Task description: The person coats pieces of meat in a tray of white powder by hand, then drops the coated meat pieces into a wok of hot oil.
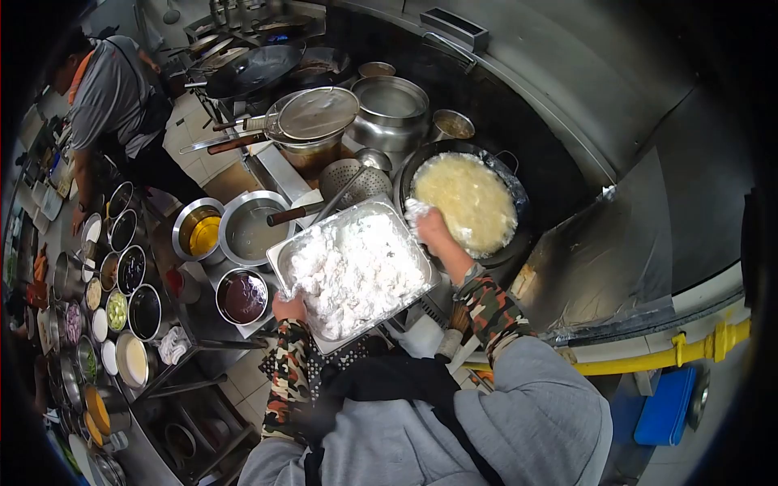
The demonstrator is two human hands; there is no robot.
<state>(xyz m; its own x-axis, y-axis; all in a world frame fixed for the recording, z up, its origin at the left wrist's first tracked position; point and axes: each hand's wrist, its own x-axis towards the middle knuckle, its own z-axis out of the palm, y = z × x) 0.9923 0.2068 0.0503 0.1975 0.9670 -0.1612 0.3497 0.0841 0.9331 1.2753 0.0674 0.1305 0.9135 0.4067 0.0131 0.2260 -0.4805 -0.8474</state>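
Note:
My left hand [289, 307] is closed on the near-left rim of a rectangular metal tray [415, 298]. White flour-coated pieces [356, 263] and loose flour heap inside it. My right hand [435, 229], its fingers dusted white, is closed at the left edge of a wok [405, 172]. White floured food [416, 211] shows at those fingers; its exact kind is not clear. Pale, bubbling oil with frying pieces [463, 198] fills the wok. Past the tray's far-left side lie a perforated strainer [340, 180] and a ladle [373, 159].
Left of the tray stand pots of yellow liquid [203, 233], cloudy liquid [258, 231] and dark red sauce [243, 298]. A fine-mesh skimmer [318, 112] rests over a pot. A co-worker [121, 101] leans over the left counter. A yellow pipe [664, 356] runs along the right.

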